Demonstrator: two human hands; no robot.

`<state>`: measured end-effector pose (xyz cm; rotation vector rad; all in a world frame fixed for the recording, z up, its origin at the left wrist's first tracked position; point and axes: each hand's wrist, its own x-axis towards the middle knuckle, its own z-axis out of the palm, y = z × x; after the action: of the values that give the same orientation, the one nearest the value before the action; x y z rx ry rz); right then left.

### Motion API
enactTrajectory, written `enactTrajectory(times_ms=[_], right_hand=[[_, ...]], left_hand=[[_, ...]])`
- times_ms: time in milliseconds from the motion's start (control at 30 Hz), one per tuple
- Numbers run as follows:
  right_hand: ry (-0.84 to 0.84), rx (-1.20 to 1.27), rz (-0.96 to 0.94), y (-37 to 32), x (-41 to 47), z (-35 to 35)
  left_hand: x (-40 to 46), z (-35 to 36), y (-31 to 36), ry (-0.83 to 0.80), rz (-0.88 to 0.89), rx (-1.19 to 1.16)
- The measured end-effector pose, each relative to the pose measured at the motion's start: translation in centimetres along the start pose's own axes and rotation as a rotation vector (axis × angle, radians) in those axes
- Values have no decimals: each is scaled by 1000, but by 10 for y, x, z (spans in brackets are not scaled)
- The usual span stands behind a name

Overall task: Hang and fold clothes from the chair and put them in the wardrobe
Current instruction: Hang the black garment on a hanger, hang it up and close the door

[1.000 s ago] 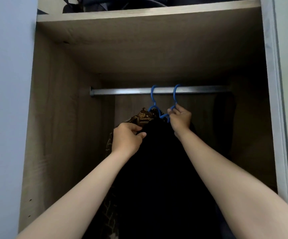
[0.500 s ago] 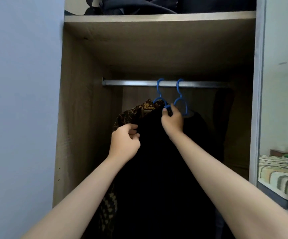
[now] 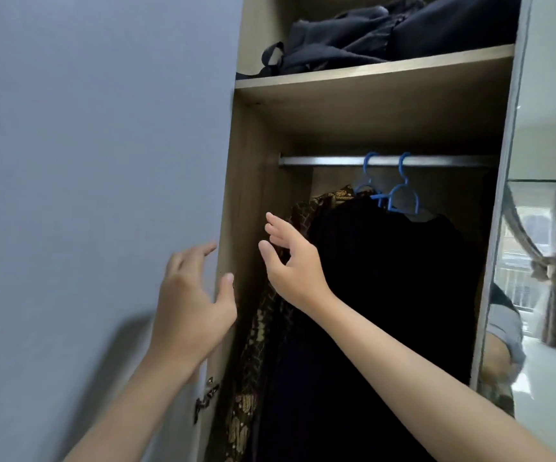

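Both our hands free, black garment hung on the rail.

Our left hand (image 3: 191, 305) spreads open by the door (image 3: 96, 195) edge; our right hand (image 3: 291, 261) hovers open, empty. The black garment (image 3: 393, 295) hangs right of centre: soft, light, best gripped at its blue hanger (image 3: 403, 195).

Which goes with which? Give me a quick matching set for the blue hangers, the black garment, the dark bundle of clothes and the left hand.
Things:
1. blue hangers
2. black garment
3. dark bundle of clothes
4. left hand

Places or states:
A. lying on the top shelf
B. open, at the edge of the wardrobe door
C. hooked over the metal rail
D. hanging below the hangers

Pairs: 1-C, 2-D, 3-A, 4-B
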<state>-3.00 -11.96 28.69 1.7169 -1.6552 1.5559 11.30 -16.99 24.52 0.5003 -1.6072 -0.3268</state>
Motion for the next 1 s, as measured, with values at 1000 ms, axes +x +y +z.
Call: enactTrajectory(times_ms=[1000], right_hand=[[-72,110,-517,-201,-125,73]], left_hand=[[-147,-233,23,18,-237,-214]])
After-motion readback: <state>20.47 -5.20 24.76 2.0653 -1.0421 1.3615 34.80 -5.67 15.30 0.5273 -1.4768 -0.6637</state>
